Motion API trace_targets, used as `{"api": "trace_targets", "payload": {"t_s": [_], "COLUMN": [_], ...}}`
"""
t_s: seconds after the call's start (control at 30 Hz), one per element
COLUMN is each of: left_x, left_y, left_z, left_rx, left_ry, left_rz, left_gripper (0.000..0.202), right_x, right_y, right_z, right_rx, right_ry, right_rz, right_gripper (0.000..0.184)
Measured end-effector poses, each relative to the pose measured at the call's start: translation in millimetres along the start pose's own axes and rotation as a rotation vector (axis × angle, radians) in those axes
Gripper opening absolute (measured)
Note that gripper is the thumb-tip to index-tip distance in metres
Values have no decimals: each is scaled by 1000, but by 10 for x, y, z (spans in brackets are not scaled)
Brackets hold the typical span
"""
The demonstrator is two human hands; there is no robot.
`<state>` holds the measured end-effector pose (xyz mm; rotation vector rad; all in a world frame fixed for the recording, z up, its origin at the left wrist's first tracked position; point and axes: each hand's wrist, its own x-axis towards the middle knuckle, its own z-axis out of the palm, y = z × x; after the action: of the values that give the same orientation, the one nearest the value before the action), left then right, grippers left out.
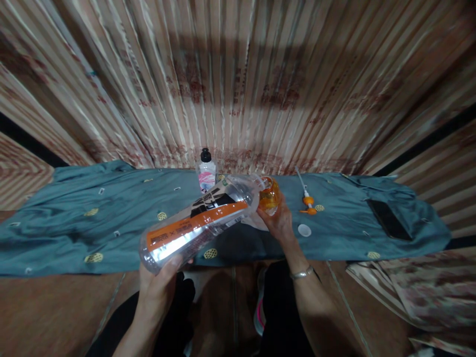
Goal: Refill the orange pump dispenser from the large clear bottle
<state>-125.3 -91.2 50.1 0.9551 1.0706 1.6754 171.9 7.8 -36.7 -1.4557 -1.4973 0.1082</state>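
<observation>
My left hand [163, 277] is closed around the base of a large clear plastic bottle [201, 218] with an orange and black label. The bottle is tilted, its neck pointing right and up. At its mouth, a small orange translucent bottle [270, 198] is gripped by my right hand [278, 220]. The two mouths meet or nearly meet; I cannot tell whether they touch. To the right of that hand lie an orange pump dispenser [308, 202] with a clear tube and a round white cap [304, 230].
Behind the large bottle stands a clear bottle with a black cap and pink label [206, 171]. A black phone [388, 218] lies at the right on the teal patterned cloth [119, 218]. A pleated curtain [238, 89] hangs along the back.
</observation>
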Motion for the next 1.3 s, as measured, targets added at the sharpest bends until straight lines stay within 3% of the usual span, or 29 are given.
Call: {"api": "trace_targets", "payload": {"t_s": [0.57, 0.93, 1.3], "left_x": [-2, 8, -13], "left_y": [53, 50, 146], "left_z": [-59, -139, -109], "left_rx": [25, 37, 79], "left_ry": [-35, -13, -13], "left_rz": [36, 46, 60], "left_gripper": [38, 40, 41], "right_x": [1, -2, 1], "right_y": [-19, 13, 1], "right_z": [-5, 33, 34], "right_rx": [26, -16, -35], "right_ry": [-2, 29, -4], "right_rz": [3, -99, -61], "right_gripper": [79, 79, 80]}}
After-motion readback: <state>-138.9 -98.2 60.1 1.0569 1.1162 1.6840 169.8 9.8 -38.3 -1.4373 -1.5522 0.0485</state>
